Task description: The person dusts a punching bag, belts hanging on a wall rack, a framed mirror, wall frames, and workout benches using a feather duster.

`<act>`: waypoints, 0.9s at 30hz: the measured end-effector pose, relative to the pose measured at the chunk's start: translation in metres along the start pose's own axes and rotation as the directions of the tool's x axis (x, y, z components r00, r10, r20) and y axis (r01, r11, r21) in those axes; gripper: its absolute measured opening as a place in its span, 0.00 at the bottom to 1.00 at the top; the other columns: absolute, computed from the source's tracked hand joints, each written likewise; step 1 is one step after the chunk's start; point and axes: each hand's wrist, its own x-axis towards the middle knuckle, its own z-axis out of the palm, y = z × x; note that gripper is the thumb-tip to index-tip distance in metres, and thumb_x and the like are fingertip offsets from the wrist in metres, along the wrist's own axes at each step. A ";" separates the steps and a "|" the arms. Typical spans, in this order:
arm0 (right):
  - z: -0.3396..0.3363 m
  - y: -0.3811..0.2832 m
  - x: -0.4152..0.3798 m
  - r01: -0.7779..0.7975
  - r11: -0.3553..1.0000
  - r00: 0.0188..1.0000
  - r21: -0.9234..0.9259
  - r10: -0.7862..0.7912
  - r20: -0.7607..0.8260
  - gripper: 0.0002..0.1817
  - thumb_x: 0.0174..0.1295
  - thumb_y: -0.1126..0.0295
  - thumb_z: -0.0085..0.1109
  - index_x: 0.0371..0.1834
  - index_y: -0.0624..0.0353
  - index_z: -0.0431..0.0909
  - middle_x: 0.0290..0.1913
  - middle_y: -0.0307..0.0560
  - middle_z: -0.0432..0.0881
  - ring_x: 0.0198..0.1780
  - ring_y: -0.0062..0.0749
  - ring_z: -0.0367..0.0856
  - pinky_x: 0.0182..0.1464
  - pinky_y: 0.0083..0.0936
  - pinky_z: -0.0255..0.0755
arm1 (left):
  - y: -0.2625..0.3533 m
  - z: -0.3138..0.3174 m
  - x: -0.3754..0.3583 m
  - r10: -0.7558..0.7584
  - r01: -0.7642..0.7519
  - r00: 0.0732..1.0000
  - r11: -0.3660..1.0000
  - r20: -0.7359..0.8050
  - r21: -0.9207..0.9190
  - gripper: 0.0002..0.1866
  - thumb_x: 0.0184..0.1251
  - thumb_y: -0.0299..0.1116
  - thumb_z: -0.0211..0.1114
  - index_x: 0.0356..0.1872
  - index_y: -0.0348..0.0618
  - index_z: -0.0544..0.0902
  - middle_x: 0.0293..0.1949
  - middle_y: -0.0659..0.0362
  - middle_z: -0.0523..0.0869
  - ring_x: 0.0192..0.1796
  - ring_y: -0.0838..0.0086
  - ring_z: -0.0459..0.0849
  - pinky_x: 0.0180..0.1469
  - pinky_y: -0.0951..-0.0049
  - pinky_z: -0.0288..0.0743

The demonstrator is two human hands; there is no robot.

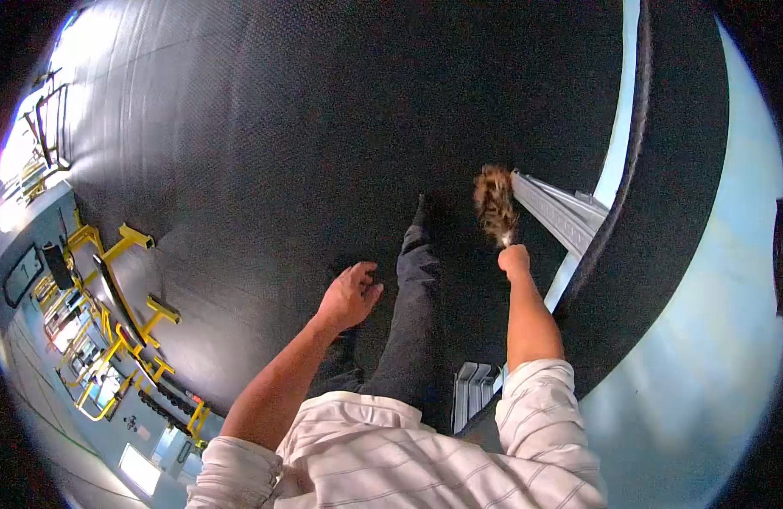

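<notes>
Striped shirt point(391, 462) seen nearest, at six o'clock. Brown duster point(495, 204), slightly blurred, is held at two o'clock; its base is gripped in the closed right hand point(514, 259), at three. Grey metal rail point(557, 208) is seen beside it, farther out; whether contact is made cannot be told. Left hand point(351, 297) is held empty at seven to eight, fingers loosely parted and bent, over black floor point(324, 153). Yellow gym frames point(124, 246) noted around nine.

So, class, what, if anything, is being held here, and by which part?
The right hand holds a fluffy brown duster by its handle end.
</notes>
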 end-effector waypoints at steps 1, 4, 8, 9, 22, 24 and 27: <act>0.000 -0.006 -0.003 -0.083 0.996 0.990 0.021 0.080 0.117 0.16 0.59 0.72 0.46 0.47 0.70 0.75 0.47 0.65 0.78 0.47 0.55 0.78 0.46 0.42 0.72 | -0.001 -0.004 -0.003 -0.058 0.059 0.998 0.998 0.029 -0.036 0.21 0.59 0.36 0.62 0.52 0.37 0.73 0.44 0.47 0.80 0.45 0.57 0.82 0.48 0.64 0.75; -0.012 -0.027 -0.055 0.063 0.995 0.996 0.076 -0.068 0.056 0.15 0.58 0.71 0.47 0.46 0.64 0.76 0.43 0.66 0.78 0.44 0.58 0.77 0.44 0.42 0.71 | -0.019 -0.013 -0.019 -0.072 0.072 0.997 0.997 0.026 0.019 0.22 0.58 0.36 0.62 0.52 0.37 0.73 0.41 0.48 0.82 0.44 0.59 0.82 0.46 0.65 0.76; 0.037 -0.007 -0.075 0.646 0.728 0.764 0.229 -0.615 -0.196 0.15 0.61 0.65 0.49 0.29 0.67 0.77 0.22 0.56 0.77 0.21 0.46 0.73 0.28 0.42 0.66 | -0.058 -0.029 -0.045 -0.058 0.059 0.998 0.997 0.004 -0.050 0.23 0.57 0.36 0.63 0.52 0.37 0.73 0.34 0.50 0.84 0.43 0.61 0.83 0.45 0.66 0.75; 0.024 -0.022 -0.103 0.508 0.837 0.855 0.204 -0.519 0.002 0.18 0.61 0.61 0.51 0.24 0.66 0.78 0.16 0.47 0.72 0.18 0.35 0.68 0.23 0.39 0.61 | -0.052 -0.048 -0.059 -0.049 0.048 0.999 0.994 -0.011 -0.100 0.23 0.57 0.37 0.64 0.53 0.37 0.73 0.33 0.51 0.84 0.43 0.61 0.83 0.45 0.66 0.75; 0.054 -0.292 -0.485 0.950 0.219 0.309 -0.221 -0.750 0.585 0.18 0.53 0.58 0.63 0.39 0.62 0.81 0.31 0.45 0.82 0.31 0.24 0.77 0.35 0.24 0.70 | -0.327 -0.146 -0.152 -0.432 -0.357 0.671 0.524 -0.603 -0.773 0.29 0.56 0.48 0.64 0.52 0.34 0.74 0.49 0.47 0.80 0.52 0.57 0.78 0.51 0.63 0.71; 0.092 -0.315 -0.531 0.979 0.029 0.163 -0.202 -0.706 0.690 0.16 0.54 0.60 0.63 0.36 0.62 0.79 0.27 0.44 0.80 0.29 0.26 0.75 0.33 0.25 0.70 | -0.396 -0.143 -0.170 -0.622 -0.272 0.694 0.240 -0.363 -0.932 0.34 0.54 0.55 0.65 0.55 0.38 0.74 0.54 0.53 0.77 0.53 0.61 0.77 0.50 0.65 0.72; 0.144 -0.337 -0.586 0.966 -0.210 -0.007 -0.149 -0.599 0.801 0.13 0.55 0.62 0.62 0.33 0.62 0.77 0.25 0.44 0.77 0.27 0.26 0.73 0.33 0.27 0.69 | -0.416 -0.140 -0.251 -0.609 -0.456 0.767 -0.298 -0.201 -0.839 0.40 0.53 0.59 0.64 0.62 0.43 0.69 0.61 0.52 0.70 0.52 0.62 0.78 0.52 0.65 0.72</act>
